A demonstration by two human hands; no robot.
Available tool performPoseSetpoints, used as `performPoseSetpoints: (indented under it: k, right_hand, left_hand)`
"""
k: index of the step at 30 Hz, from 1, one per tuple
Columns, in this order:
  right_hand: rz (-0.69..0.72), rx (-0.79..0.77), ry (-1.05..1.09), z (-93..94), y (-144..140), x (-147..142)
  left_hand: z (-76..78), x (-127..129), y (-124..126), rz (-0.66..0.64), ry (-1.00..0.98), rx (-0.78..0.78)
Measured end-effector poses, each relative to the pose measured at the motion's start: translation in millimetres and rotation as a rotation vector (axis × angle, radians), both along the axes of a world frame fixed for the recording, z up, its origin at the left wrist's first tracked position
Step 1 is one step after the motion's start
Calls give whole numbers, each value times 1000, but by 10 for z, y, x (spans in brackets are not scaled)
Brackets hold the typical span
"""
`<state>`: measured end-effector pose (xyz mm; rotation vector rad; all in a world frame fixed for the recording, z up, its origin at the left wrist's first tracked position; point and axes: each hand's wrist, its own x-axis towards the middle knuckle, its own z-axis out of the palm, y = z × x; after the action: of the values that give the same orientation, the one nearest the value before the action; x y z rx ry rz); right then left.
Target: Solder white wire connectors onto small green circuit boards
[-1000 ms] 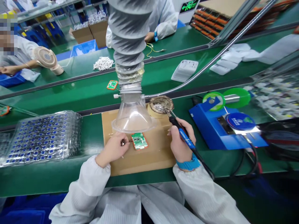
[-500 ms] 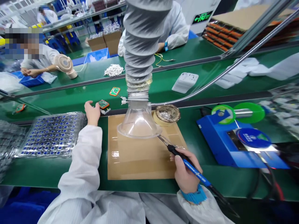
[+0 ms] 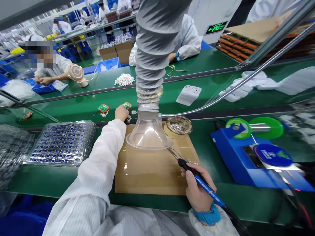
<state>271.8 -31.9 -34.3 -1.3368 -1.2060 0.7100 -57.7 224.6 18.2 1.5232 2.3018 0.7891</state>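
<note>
My left hand (image 3: 121,113) reaches past the back edge of the brown work mat, with its bent fingers at a green circuit board (image 3: 127,105) with an orange rim. Those fingers are partly hidden, but they look closed on the board's edge. Left of it, a second circuit board (image 3: 103,108) lies on the green belt with small white parts beside it. In my right hand (image 3: 200,190) is a blue and black soldering iron (image 3: 205,186). Its thin metal tip points up and left, by the rim of the clear fume hood (image 3: 149,134).
A grey ribbed duct (image 3: 157,49) hangs down to the hood. Behind the cardboard mat (image 3: 152,173) stands a round tip-cleaning pot (image 3: 178,127). Clear trays of blue parts (image 3: 61,142) are at left; a blue solder feeder (image 3: 236,157) with a green spool is at right.
My left hand has moved right, from open fingers beside one board to the other board. The white plates on the belt have shifted left. My right hand holds the iron much as before.
</note>
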Motion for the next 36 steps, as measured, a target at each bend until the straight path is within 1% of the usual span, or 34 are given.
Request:
performPoseSetpoints:
  k: [2,3,5,7,8,10,11,12,13,14,17,19,20,21,22,24,26,28,29,30,32,34,36]
  right_hand:
    - [4,1,6,-3,-3,5]
    - [-1,1,6,-6,-4,8]
    - [-15,-4,-5,-12,-4,11]
    - [-18,-11,-26,-21,-4,14]
    - [-15,-14,-37,-27,-5,17]
    - [-5,-20,-55,-45,-8,28]
    - [0,-21,-64,-52,-10,35]
    - [6,-20,-72,-56,-13,40]
    - [7,-16,-80,-55,-16,41]
    - [4,-7,-89,-47,-20,34]
    - [-20,15,-116,22,-36,-62]
    - [38,-21,-90,79,-54,-183]
    - [90,-45,-66,101,-64,-249]
    - [152,-64,-49,114,-74,-311]
    - [222,-70,-48,117,-82,-366]
    - [359,-56,-104,94,-89,-436]
    - [502,-48,-198,48,-82,-458]
    - [609,-54,-277,4,-65,-452]
    - [638,-59,-307,-13,-55,-447]
    - [650,-62,-329,-24,-44,-444]
    - [625,-63,-346,-30,-26,-449]
    - [592,-62,-348,-23,-13,-464]
    - [557,-55,-350,-13,-6,-480]
  left_hand:
    - [43,-104,-177,29,-37,46]
    - [59,-144,-312,35,-62,74]
    - [70,-190,-657,12,-121,112]
    - [52,-201,-1057,-71,-246,108]
    - [35,-196,-1256,-131,-344,76]
    - [-2,-170,-1614,-268,-553,-40]
    - [-17,-147,-1762,-336,-627,-101]
    - [-26,-115,-1887,-399,-650,-154]
    - [-29,-72,-1988,-461,-625,-191]
    - [-26,-18,-2067,-529,-558,-211]
    - [13,193,-2200,-790,-224,-192]
    - [66,312,-2251,-913,-7,-139]
    - [106,337,-2282,-931,73,-110]
    - [157,328,-2320,-917,128,-85]
    - [221,279,-2368,-876,166,-61]
    - [383,52,-2486,-746,230,-10]
    - [565,-327,-2607,-552,317,39]
    - [730,-790,-2691,-335,411,66]
    - [796,-1026,-2710,-217,457,62]
    - [847,-1248,-2710,-134,493,34]
    - [905,-1615,-2657,-24,571,-37]
    - [918,-1840,-2554,-6,643,-106]
    - [908,-1930,-2434,-13,699,-169]
